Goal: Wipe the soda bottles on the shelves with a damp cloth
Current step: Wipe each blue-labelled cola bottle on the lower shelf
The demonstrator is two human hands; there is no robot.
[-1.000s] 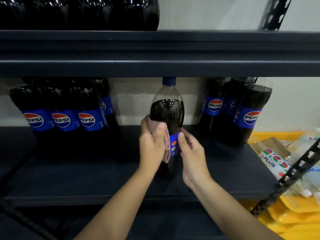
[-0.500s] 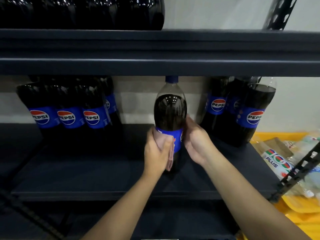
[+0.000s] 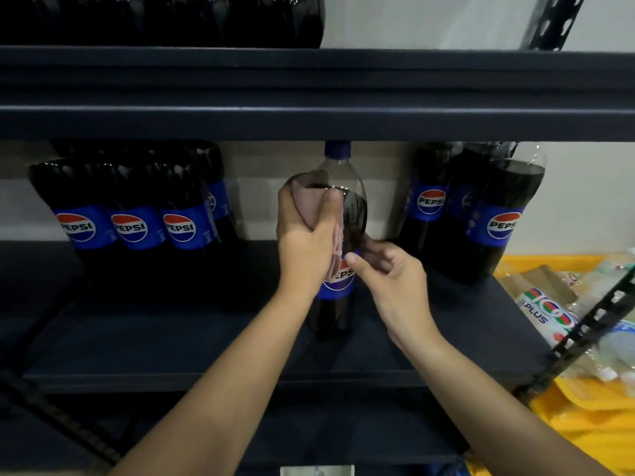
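Setting: dark metal shelf (image 3: 429, 341) against a pale wall, another shelf board just above.
Bottle: one Pepsi bottle (image 3: 354, 207) stands upright mid-shelf, blue cap (image 3: 338, 149) nearly touching the board above; it sits between the two hands, its shoulder under the left fingers and its label just beyond the right fingertips.
Cloth: pink cloth (image 3: 311, 209) lies between the left fingers and the bottle's upper left side, a fold hanging down past the palm to the label.
Left hand: left hand (image 3: 305, 235) is wrapped over the cloth, fingers curled close together around the bottle's shoulder, thumb on the near face — wrist bent slightly upward, forearm rising from the bottom edge.
Right hand: right hand (image 3: 388, 269) is at the bottle's right side at label height, thumb tip against the label, fingers curved round the far side; forearm comes in from the lower right.
Hidden: left fingertips and the far right fingertips are out of sight behind the bottle — how firmly the right hand grips cannot be told; the bottle's base is dim.
Nearby: pack (image 3: 134, 207) of bottles well left of the left fingers, more bottles (image 3: 494, 214) right of the right fingers, yellow crate (image 3: 591, 417) at the frame's right edge, cut off.
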